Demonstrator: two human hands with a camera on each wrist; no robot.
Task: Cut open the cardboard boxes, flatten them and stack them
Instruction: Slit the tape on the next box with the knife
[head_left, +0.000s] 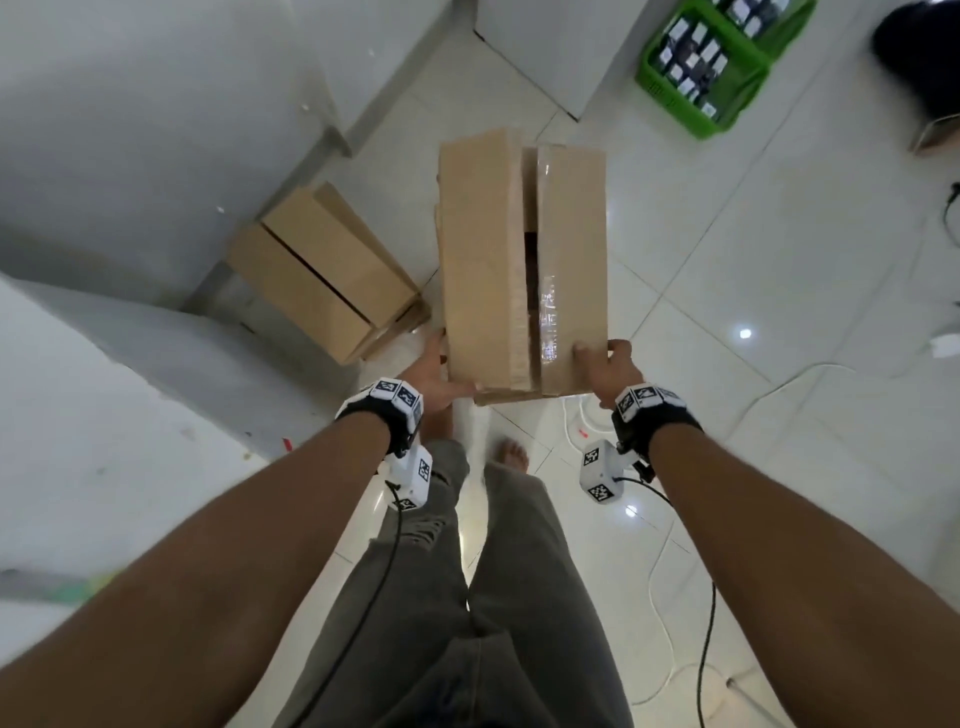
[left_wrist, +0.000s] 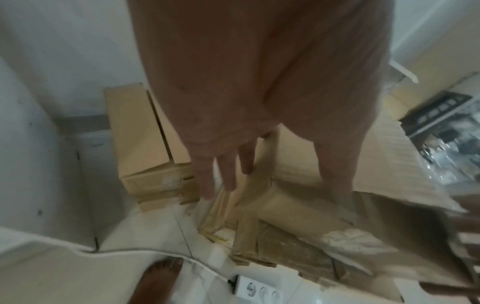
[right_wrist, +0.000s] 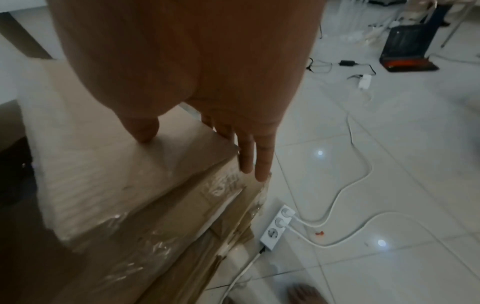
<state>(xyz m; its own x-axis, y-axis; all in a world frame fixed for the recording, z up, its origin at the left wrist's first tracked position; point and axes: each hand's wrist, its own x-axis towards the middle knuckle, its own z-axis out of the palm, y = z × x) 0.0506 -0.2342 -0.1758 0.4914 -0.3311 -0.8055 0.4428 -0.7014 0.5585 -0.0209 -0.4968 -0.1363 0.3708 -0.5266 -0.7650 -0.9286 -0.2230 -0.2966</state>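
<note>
I hold a tall brown cardboard box (head_left: 483, 260) in front of my legs. Its top flaps are parted along a central slit with clear tape (head_left: 545, 312) on the right flap. My left hand (head_left: 434, 374) grips the near left corner: thumb on the top face, fingers (left_wrist: 228, 170) straight down the left side. At the near right corner my right hand (head_left: 608, 369) has its thumb (right_wrist: 142, 129) on the flap and fingers (right_wrist: 259, 160) down the side wall. Torn tape and loose lower flaps (left_wrist: 272, 242) show below. Whether the box rests on the floor is unclear.
A second cardboard box (head_left: 322, 270) lies on the tiles against the left wall. A white power strip (right_wrist: 279, 224) and cables (head_left: 660, 571) lie on the floor by my bare feet (head_left: 511, 452). A green basket (head_left: 711, 67) stands at the far right, a white surface (head_left: 104, 415) at my left.
</note>
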